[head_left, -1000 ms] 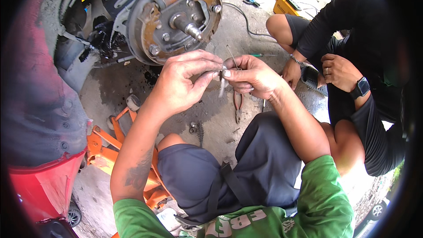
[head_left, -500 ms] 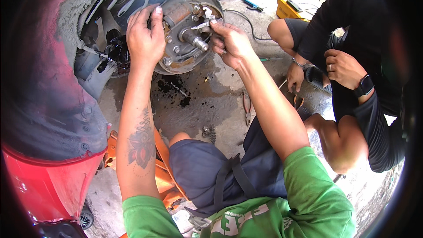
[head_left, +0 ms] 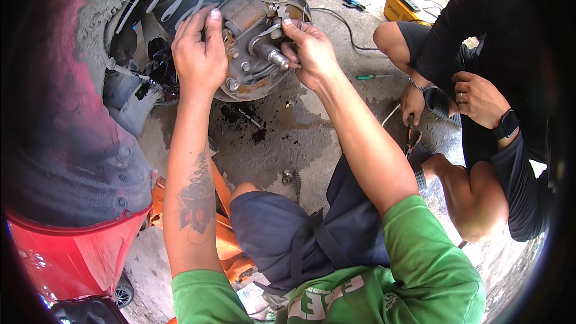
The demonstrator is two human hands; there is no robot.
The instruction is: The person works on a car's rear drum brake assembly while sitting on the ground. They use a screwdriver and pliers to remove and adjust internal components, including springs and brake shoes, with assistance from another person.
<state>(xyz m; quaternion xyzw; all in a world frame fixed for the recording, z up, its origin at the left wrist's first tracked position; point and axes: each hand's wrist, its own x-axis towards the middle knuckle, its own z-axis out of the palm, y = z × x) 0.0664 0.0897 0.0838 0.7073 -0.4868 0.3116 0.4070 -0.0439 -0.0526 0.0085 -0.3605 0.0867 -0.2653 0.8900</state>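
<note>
White lettering runs across the green cloth T-shirt (head_left: 396, 282), partly folded and cut off low down. Marks on the yellow box (head_left: 396, 9) too small to read; black oblong device (head_left: 409, 3) on top.

Right hand (head_left: 309, 51): thumb and index pinch a small flat grey metal piece (head_left: 273, 29), other fingers curled under. Piece sits in front of the round grey-brown brake plate (head_left: 246, 48), above the steel spindle (head_left: 270, 53); its far end blends into the parts behind, contact unclear. Left hand (head_left: 201, 54): fingers close together, thumb apart, over the plate's left edge; whether the fingertips press on it, cannot tell.

Co-worker's hand (head_left: 413, 105) is lowered at orange-handled pliers (head_left: 413, 138); grip unclear. Co-worker's head lost in dark lens rim.

Grey concrete floor (head_left: 300, 126), wet-stained, black clumps (head_left: 246, 120) below the plate's lower edge. Green-handled screwdriver (head_left: 372, 77) lies on it. Orange metal jack (head_left: 231, 246) mostly hidden by left forearm. Red body panel (head_left: 78, 258) at left.
</note>
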